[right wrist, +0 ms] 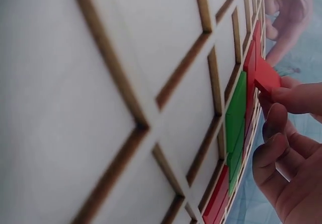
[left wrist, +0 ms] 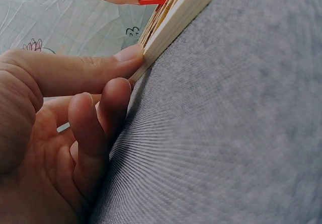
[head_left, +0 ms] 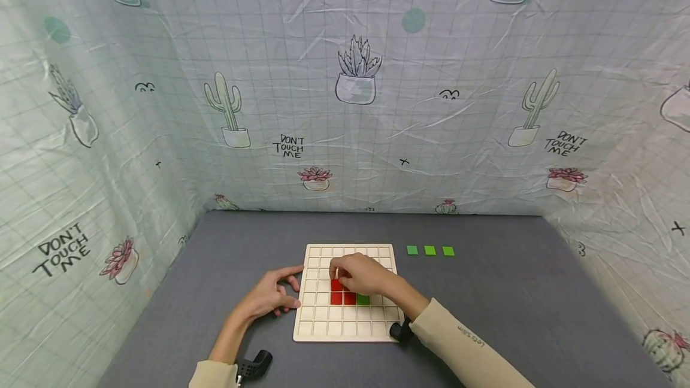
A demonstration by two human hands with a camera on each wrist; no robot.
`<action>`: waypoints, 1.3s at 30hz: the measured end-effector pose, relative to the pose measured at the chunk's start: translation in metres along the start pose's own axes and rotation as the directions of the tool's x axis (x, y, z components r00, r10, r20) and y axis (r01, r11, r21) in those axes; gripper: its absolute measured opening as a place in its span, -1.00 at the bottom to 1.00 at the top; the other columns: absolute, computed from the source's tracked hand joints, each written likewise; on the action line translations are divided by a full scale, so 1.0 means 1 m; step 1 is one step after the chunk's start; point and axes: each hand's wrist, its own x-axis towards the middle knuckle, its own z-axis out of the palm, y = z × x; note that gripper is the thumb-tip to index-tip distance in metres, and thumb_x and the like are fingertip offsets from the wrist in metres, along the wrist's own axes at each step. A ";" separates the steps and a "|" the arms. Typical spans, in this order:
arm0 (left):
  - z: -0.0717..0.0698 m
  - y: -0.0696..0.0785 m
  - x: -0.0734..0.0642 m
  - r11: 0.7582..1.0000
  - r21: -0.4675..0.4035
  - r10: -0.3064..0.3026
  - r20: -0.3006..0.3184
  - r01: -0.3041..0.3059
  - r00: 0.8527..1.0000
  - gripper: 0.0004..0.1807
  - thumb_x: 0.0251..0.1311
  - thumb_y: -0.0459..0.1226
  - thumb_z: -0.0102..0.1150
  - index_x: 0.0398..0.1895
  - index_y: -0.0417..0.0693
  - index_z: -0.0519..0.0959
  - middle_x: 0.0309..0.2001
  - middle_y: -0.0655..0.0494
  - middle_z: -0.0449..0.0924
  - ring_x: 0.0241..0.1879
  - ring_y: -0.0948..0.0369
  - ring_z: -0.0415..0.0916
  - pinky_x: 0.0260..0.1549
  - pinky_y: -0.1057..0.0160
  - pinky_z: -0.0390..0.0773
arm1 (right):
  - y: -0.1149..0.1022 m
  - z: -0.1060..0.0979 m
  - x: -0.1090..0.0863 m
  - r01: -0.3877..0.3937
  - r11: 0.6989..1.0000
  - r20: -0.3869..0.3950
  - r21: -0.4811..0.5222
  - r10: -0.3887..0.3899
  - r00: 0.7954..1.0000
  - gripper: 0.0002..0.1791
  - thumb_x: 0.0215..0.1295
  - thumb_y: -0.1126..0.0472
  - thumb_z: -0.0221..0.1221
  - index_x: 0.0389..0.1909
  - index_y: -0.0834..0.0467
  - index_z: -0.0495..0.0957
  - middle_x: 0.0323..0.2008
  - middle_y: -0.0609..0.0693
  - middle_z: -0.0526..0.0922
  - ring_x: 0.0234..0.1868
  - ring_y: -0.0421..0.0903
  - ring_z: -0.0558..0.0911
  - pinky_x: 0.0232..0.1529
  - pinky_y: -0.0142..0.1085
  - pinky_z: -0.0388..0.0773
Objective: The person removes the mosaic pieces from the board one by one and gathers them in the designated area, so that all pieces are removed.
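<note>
A pale wooden grid board (head_left: 321,331) lies on the grey table. Above its middle, my right hand (head_left: 360,274) pinches a red square tile (right wrist: 267,76) between thumb and fingertips, the tile tilted with its lower edge close to the grid. Under and beside that hand, red tiles (head_left: 349,299) and a green tile (head_left: 363,300) sit in the cells; the hand hides part of this cluster. In the right wrist view, another red tile (right wrist: 216,196) lies past the green ones. My left hand (head_left: 265,296) touches the board's left edge with thumb and index finger, its other fingers loosely bent.
Three loose green tiles (head_left: 429,250) lie in a row on the table (head_left: 485,292), right of the board's far corner. A printed cloth (head_left: 356,136) with cactus drawings hangs behind the table and along both sides. Each wrist carries a small black camera (head_left: 256,365).
</note>
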 end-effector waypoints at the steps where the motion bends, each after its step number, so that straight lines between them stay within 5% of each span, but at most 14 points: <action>1: 0.000 0.000 0.000 1.000 0.002 0.002 0.001 -0.002 1.000 -0.08 -0.01 -0.43 0.50 0.50 -0.25 0.35 -0.17 -0.11 0.53 -0.62 0.30 0.47 -0.74 0.31 0.47 | 0.000 0.000 0.000 0.001 1.000 -0.001 0.000 -0.001 1.000 -0.82 0.43 0.33 0.14 -0.14 -0.01 0.64 -0.35 -0.20 0.63 -0.40 -0.27 0.48 -0.33 -0.40 0.45; 17: 0.001 0.002 0.001 1.000 -0.022 0.001 0.003 -0.001 1.000 -0.07 -0.03 -0.45 0.51 0.50 -0.23 0.35 -0.15 -0.15 0.54 -0.63 0.27 0.48 -0.75 0.31 0.46 | 0.013 -0.006 -0.008 0.040 0.998 -0.061 0.048 -0.037 0.997 -0.81 0.42 0.36 0.15 -0.13 0.02 0.65 -0.28 -0.10 0.71 -0.39 -0.25 0.50 -0.27 -0.37 0.47; 26: 0.000 0.002 -0.001 1.000 -0.019 -0.005 0.001 0.005 1.000 -0.07 -0.01 -0.44 0.51 0.51 -0.22 0.34 -0.14 -0.16 0.54 -0.62 0.26 0.48 -0.75 0.30 0.47 | 0.034 -0.031 -0.028 0.008 0.993 -0.103 0.118 0.004 0.995 -0.79 0.45 0.37 0.14 -0.08 0.05 0.67 -0.16 0.00 0.74 -0.40 -0.23 0.54 -0.35 -0.35 0.51; 39: 0.000 0.002 -0.001 1.000 -0.027 -0.011 0.009 0.012 1.000 -0.07 -0.01 -0.42 0.50 0.52 -0.20 0.34 -0.14 -0.15 0.54 -0.61 0.25 0.50 -0.74 0.31 0.47 | 0.078 -0.058 -0.068 -0.005 0.999 -0.200 0.037 0.012 0.980 -0.80 0.42 0.42 0.17 -0.14 0.07 0.66 -0.21 0.01 0.72 -0.43 -0.29 0.52 -0.37 -0.35 0.51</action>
